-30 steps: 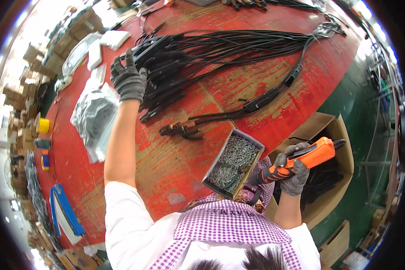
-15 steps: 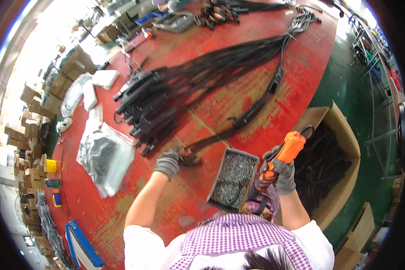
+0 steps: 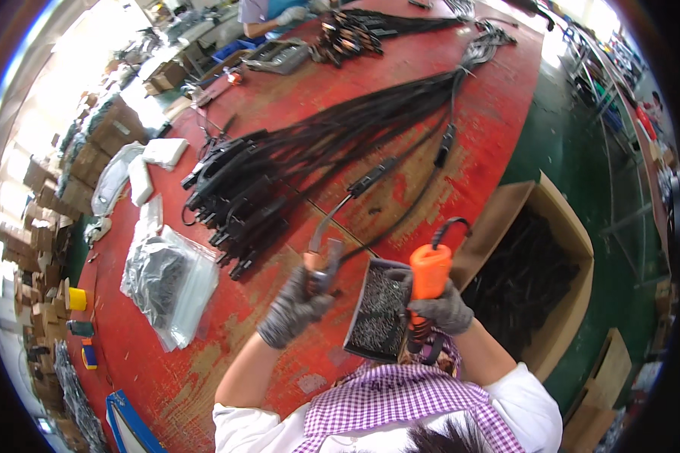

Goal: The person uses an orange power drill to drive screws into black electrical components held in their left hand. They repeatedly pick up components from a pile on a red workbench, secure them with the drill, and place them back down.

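Note:
In my gloved left hand [image 3: 291, 306] is a cable end piece [image 3: 317, 264] with a copper-coloured part and a grey flat part; its exact kind is unclear. A dark cable runs from near it up to the bundle of black cables [image 3: 363, 121]. My gloved right hand [image 3: 443, 307] is wrapped round an orange and black power screwdriver [image 3: 430, 272] with a black cord loop at its top. Between my hands, a dark open box [image 3: 350, 340] holds many small metal screws [image 3: 385, 302]. The screwdriver's lower end is over the box's right side, and its tip is hidden.
All this lies on a worn red table [image 3: 279, 90]. Clear plastic bags [image 3: 170, 279] are on the left. A cardboard box [image 3: 578, 302] of black parts stands at the right edge. Another person's gloved hand [image 3: 291, 15] shows at the far side, near a grey tray [image 3: 278, 57].
My left hand has lifted the cable end piece and turned it upright, closer to me. My right hand has brought the screwdriver left, over the screw box. Another person has come into view.

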